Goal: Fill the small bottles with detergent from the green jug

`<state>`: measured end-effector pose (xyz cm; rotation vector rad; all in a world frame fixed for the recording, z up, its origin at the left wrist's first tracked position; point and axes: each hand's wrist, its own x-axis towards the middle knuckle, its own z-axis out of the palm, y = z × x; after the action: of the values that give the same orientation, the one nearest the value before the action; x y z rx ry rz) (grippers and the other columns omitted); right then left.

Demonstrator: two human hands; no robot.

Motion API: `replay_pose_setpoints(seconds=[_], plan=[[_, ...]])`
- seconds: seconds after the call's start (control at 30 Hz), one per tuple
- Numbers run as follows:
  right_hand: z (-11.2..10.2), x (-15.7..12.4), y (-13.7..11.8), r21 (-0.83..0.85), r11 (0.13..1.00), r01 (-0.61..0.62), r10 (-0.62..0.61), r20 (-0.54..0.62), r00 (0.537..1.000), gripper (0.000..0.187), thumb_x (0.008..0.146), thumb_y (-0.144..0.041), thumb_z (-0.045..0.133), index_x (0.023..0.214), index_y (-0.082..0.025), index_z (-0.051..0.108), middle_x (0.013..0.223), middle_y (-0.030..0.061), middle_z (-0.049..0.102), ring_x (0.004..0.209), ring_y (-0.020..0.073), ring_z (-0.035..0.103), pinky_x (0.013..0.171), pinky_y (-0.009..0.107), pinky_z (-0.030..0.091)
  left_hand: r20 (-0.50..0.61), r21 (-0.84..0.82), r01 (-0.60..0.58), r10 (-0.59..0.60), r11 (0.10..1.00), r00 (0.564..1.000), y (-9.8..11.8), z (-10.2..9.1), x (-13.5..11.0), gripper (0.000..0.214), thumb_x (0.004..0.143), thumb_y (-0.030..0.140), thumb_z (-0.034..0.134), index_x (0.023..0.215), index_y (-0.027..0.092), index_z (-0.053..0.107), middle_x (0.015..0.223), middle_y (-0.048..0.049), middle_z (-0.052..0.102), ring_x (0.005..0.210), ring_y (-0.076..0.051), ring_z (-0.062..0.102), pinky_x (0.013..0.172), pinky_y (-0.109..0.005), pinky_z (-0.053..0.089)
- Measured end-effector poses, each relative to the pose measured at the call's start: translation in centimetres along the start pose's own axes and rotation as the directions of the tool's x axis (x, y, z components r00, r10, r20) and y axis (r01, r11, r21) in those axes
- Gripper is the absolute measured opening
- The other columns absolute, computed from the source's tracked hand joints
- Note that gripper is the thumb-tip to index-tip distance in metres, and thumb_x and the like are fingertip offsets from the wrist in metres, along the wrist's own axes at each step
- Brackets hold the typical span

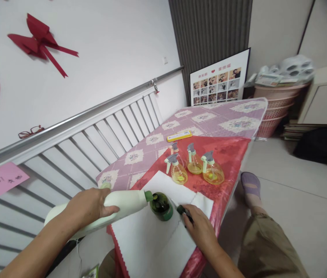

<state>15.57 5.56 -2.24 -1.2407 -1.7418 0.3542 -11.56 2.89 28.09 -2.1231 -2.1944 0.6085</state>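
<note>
My left hand [86,204] is wrapped round a large pale green-white bottle [127,202], tipped onto its side. The bottle's green spout is at the mouth of a dark green, see-through bottle [163,210], which stands on white sheets [149,243] on the table. Whether liquid is flowing is too small to tell. My right hand [199,226] is closed on a dark pump top [185,214], just right of the dark green bottle and resting low over the sheets. Beyond them stand several clear spray bottles [179,173] with grey-and-white triggers, at least some holding yellow liquid.
A yellow-edged box [179,136] lies on the patterned tablecloth [205,117], behind a red cover [227,148]. White radiator bars [105,135] run along the left, with glasses [31,132] on the ledge above. Stacked pink baskets [273,104] stand at the far right.
</note>
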Motion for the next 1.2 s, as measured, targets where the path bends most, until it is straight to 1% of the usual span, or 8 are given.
replay_pose_setpoints(seconds=[0.17, 0.4, 0.83, 1.07, 1.2], plan=[[-0.1, 0.14, -0.06, 0.005, 1.0, -0.001, 0.001, -0.009, 1.0, 0.02, 0.086, -0.022, 0.049, 0.103, -0.02, 0.059, 0.094, 0.0072, 0.07, 0.089, 0.0226, 0.065, 0.081, 0.038, 0.053, 0.007, 0.002, 0.017, -0.017, 1.0, 1.0, 0.06, -0.06, -0.04, 0.045, 0.074, 0.065, 0.047, 0.093, 0.026, 0.061, 0.081, -0.0052, 0.069, 0.075, -0.026, 0.064, 0.058, -0.03, 0.038], [-0.22, 0.26, -0.22, 0.013, 1.0, -0.01, 0.01, -0.021, 1.0, 0.02, 0.086, -0.022, 0.05, 0.102, -0.022, 0.06, 0.094, 0.0059, 0.07, 0.088, 0.022, 0.066, 0.081, 0.037, 0.053, 0.002, -0.001, -0.006, 0.006, 1.0, 1.0, -0.03, 0.0, 0.02, 0.046, 0.075, 0.066, 0.046, 0.094, 0.027, 0.061, 0.081, -0.0058, 0.069, 0.075, -0.027, 0.065, 0.059, -0.03, 0.039], [-0.28, 0.22, -0.26, 0.02, 1.0, -0.008, 0.008, -0.018, 1.0, 0.021, 0.086, -0.023, 0.049, 0.102, -0.021, 0.061, 0.093, 0.0071, 0.071, 0.088, 0.0227, 0.066, 0.08, 0.038, 0.054, 0.006, -0.009, 0.0, 0.0, 1.0, 1.0, 0.01, -0.06, 0.08, 0.045, 0.074, 0.064, 0.048, 0.094, 0.027, 0.062, 0.082, -0.0055, 0.07, 0.075, -0.027, 0.065, 0.059, -0.03, 0.038], [-0.2, 0.24, -0.2, 0.02, 1.0, -0.005, 0.005, -0.031, 0.999, 0.021, 0.085, -0.023, 0.05, 0.102, -0.021, 0.061, 0.095, 0.0072, 0.071, 0.09, 0.0229, 0.066, 0.082, 0.038, 0.054, 0.005, -0.006, -0.002, 0.002, 1.0, 1.0, -0.01, -0.01, 0.14, 0.046, 0.074, 0.065, 0.047, 0.095, 0.027, 0.062, 0.082, -0.0055, 0.07, 0.076, -0.028, 0.065, 0.059, -0.031, 0.039], [-0.29, 0.3, -0.29, 0.021, 1.0, -0.002, 0.003, -0.034, 0.999, 0.02, 0.085, -0.023, 0.05, 0.102, -0.022, 0.062, 0.093, 0.0064, 0.071, 0.088, 0.0224, 0.067, 0.08, 0.038, 0.055, 0.008, 0.003, 0.003, -0.003, 1.0, 1.0, 0.02, -0.04, 0.13, 0.047, 0.074, 0.065, 0.047, 0.097, 0.027, 0.062, 0.082, -0.006, 0.071, 0.077, -0.028, 0.065, 0.06, -0.031, 0.039]])
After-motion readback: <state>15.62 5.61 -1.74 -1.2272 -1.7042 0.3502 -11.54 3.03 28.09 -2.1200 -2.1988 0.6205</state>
